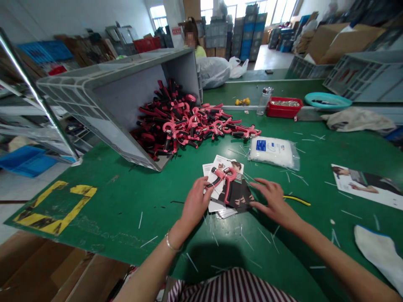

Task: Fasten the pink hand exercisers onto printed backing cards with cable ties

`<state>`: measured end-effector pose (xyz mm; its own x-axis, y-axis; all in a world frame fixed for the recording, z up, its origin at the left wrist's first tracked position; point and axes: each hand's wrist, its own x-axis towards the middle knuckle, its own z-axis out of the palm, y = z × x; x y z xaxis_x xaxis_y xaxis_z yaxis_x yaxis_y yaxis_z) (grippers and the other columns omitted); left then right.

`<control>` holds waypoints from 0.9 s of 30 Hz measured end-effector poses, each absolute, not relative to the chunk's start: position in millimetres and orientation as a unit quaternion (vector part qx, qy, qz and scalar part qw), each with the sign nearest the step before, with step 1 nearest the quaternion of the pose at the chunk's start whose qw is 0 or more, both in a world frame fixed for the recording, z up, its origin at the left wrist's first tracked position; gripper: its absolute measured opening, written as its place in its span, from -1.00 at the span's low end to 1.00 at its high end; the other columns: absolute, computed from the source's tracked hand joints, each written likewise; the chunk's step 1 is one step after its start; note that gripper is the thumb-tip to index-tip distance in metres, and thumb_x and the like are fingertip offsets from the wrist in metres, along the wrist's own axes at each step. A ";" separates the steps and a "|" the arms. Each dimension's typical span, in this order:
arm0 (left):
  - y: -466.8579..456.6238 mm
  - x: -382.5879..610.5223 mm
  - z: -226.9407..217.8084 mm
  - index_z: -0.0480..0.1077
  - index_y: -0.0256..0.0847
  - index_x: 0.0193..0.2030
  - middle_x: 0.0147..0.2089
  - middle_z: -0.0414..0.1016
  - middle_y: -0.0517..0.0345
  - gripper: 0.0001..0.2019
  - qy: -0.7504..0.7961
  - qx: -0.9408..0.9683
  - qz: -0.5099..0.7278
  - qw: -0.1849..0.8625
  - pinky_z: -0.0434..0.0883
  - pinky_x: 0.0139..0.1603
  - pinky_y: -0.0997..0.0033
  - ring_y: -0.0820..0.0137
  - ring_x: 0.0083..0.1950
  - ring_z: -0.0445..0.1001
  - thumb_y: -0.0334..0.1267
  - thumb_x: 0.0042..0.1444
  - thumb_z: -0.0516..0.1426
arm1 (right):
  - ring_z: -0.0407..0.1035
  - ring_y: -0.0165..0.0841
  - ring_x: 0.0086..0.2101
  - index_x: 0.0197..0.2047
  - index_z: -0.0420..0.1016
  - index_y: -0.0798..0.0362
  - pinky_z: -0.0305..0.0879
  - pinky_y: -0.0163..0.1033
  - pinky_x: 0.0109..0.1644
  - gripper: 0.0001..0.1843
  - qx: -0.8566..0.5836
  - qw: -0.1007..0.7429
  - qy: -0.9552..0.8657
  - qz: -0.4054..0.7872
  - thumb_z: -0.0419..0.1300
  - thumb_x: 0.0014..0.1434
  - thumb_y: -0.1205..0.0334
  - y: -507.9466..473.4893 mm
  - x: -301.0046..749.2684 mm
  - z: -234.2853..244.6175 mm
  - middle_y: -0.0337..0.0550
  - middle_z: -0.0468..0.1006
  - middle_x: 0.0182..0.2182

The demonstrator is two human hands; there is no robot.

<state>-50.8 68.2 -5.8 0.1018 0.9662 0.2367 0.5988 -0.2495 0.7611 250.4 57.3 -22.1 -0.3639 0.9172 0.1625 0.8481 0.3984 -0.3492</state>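
Observation:
A pink and black hand grip strengthener [231,189] lies across printed backing cards [242,195] stacked on the green table. My left hand [195,201] is at the stack's left side, its thumb and forefinger closed around the end of one black handle, near the card edge. My right hand [273,202] is on the other side, fingers apart, with fingertips by the right edge of the top card. Just behind the cards is a clear bag of white zip ties [274,152]. Yellow-handled pliers [297,200], partly hidden, lie beyond my right hand.
A tipped grey crate [110,105] spills a heap of hand grips [189,121] at the back left. Farther back are a red tray [283,110], glass jar [263,102] and turquoise dish [327,100]. Another card [367,184] and loose zip ties lie right. A person [200,51] is behind.

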 end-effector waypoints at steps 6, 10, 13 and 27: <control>82.0 -63.9 18.2 0.30 -0.29 0.09 -0.02 0.52 -0.13 -0.47 0.555 0.443 0.393 0.584 0.48 -0.17 0.27 0.26 -0.19 0.56 -0.07 0.05 0.29 | 0.32 0.20 -0.03 0.23 0.32 0.18 0.30 0.22 -0.09 -0.17 -0.679 -0.034 -0.729 0.080 0.14 0.08 -0.28 35.4 350.0 -44.8 0.41 0.39 0.05; 86.8 -49.1 8.6 0.36 -0.36 0.03 -0.14 0.56 -0.08 -0.50 0.485 0.426 0.345 0.681 0.42 -0.36 0.42 0.35 -0.33 0.52 -0.11 0.01 0.30 | 0.44 -0.08 -0.25 -0.01 0.44 0.14 0.37 -0.03 -0.20 -0.47 -0.687 0.059 -0.623 0.370 0.02 0.20 -0.13 32.3 345.6 -16.6 0.16 0.53 -0.18; 83.6 -44.4 0.3 0.34 -0.30 0.07 -0.14 0.56 0.01 -0.46 0.519 0.488 0.368 0.597 0.42 -0.36 0.42 0.35 -0.31 0.52 -0.10 0.00 0.30 | 0.46 -0.22 -0.30 -0.01 0.39 0.09 0.37 -0.15 -0.24 -0.55 -0.578 0.178 -0.507 0.615 0.03 0.26 -0.09 26.0 323.0 12.3 0.01 0.56 -0.19; 72.0 -46.3 19.7 0.27 -0.20 0.24 0.18 0.43 -0.02 -0.41 0.494 0.693 0.317 0.418 0.34 0.12 0.17 0.13 0.10 0.43 -0.06 0.09 0.23 | 0.50 -0.36 -0.37 0.29 0.13 0.04 0.44 -0.28 -0.37 -0.30 -0.379 0.027 -0.471 0.796 0.22 0.21 -0.10 57.2 253.1 58.4 -0.02 0.57 -0.15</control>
<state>-46.3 72.0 19.7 0.3108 0.9501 0.0260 0.4209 -0.1621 0.8925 253.1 57.2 58.4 -0.7114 0.4004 -0.5776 0.3132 -0.5551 -0.7706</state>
